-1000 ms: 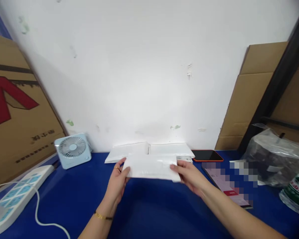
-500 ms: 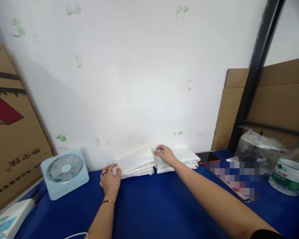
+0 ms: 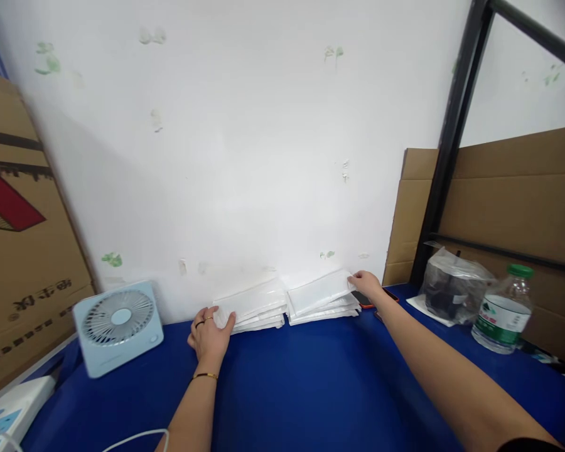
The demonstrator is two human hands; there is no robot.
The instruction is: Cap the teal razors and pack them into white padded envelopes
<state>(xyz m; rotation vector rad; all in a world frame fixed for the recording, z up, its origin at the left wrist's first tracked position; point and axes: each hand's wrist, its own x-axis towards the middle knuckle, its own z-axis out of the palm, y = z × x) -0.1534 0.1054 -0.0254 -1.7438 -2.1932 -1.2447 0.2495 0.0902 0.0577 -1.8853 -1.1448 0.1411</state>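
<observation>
Two low stacks of folded white packets lie side by side on the blue table against the wall. My left hand (image 3: 211, 331), with rings and a bracelet, rests at the left end of the left stack (image 3: 258, 306), thumb and fingers closed round its corner. My right hand (image 3: 367, 284) pinches the right end of the top white packet (image 3: 321, 291), which is raised at that end above the right stack (image 3: 329, 312). The packet's left end touches the stack near the gap between the two.
A light blue fan (image 3: 117, 326) stands left, beside a cardboard box (image 3: 28, 251). At the right are a phone (image 3: 363, 300) partly behind my right hand, a bagged dark item (image 3: 452, 289), a green-capped bottle (image 3: 503, 314) and a black metal frame (image 3: 440, 182).
My right hand has moved from the left end of the right stack to its right end and now holds the top packet there. The view has shifted slightly to the right.
</observation>
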